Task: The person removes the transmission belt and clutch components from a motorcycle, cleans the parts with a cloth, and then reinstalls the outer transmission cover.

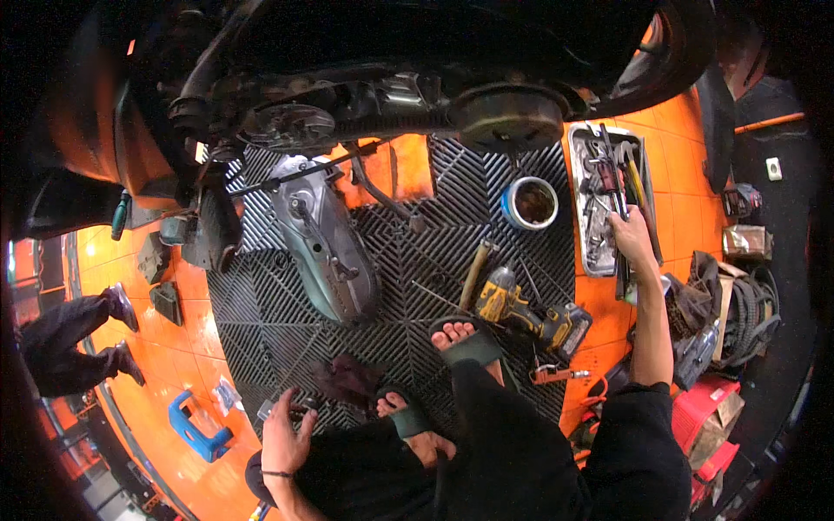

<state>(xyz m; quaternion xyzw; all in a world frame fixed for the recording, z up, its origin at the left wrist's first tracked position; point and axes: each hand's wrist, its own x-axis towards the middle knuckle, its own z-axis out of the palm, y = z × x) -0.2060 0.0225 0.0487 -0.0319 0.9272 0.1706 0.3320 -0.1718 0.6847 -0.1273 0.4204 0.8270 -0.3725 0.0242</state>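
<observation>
- A long metal tool tray sits on the orange floor at the person's right, its long axis running away from the person, beside the black grid mat.
- The right hand reaches straight out to the tray's near end, fingers curled among the wrenches and screwdrivers; whether it is closed on one tool cannot be told.
- The left hand rests low by the mat's near edge, fingers loosely spread over small dark parts, well apart from the tray; the right is plainly the nearer.
- Between the hands lie a yellow cordless drill, a wooden-handled hammer and a grey engine cover.
- A scooter stands over the mat's far side, a blue-rimmed tin below it.
</observation>
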